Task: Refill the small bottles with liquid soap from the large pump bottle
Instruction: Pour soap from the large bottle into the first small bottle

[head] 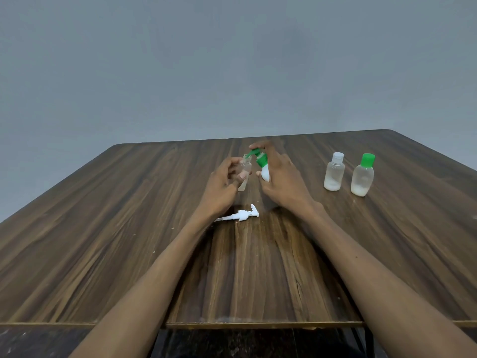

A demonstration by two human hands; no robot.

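The left hand (223, 180) grips a small clear uncapped vial (244, 174), fingers curled round it. The right hand (280, 180) holds the white pump bottle (265, 173), its green spout (254, 152) at the vial's mouth. A loose white pump (241, 215) lies on the table (103, 228) just below the hands. Two capped bottles stand well right: white cap (334, 172), green cap (363, 175).

head-worn view, facing forward and down, table (103, 241) near
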